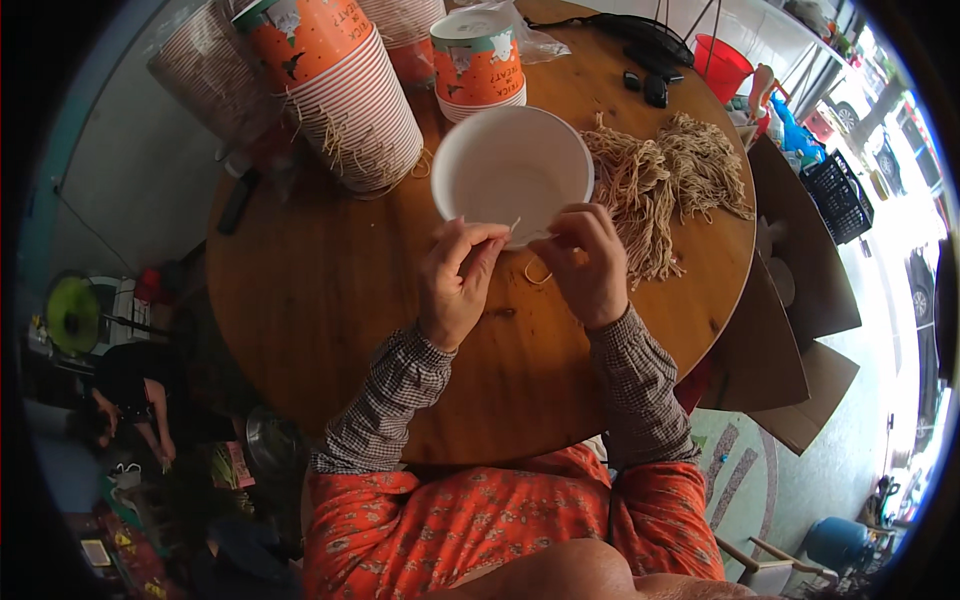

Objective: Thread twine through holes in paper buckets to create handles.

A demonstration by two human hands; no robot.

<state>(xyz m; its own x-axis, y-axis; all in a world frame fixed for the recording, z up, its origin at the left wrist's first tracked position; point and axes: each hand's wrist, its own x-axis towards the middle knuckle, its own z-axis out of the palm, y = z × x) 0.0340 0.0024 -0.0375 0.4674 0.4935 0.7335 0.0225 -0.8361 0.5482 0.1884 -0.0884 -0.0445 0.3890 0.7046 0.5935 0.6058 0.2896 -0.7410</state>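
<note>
Wooden table [320, 310] carries white tub [512, 170] and tan cords [640, 190]

Your left hand [460, 285] has thumb and forefinger pressed together on a thin pale cord [517, 224], its short end poking up in front of the tub's near rim. Your right hand [592, 262] curls at that same rim; its fingertips are hard to make out, so you cannot tell what they pinch. Your fingers hide part of the rim.

The white tub's mouth faces you, showing its inner wall and floor. Just beyond stands a short stack of orange tubs [478, 72]. To its left you have a tall stack [350, 110] with cord strands [347, 150] against its side, and a plastic-wrapped stack [200, 70] partly lost in shadow.

Tan cords lie just right of the white tub, near the table's right edge, where a cardboard box [765, 340] stands beyond. Open wood runs from your left hand to the left edge, and between your forearms toward your lap.
</note>
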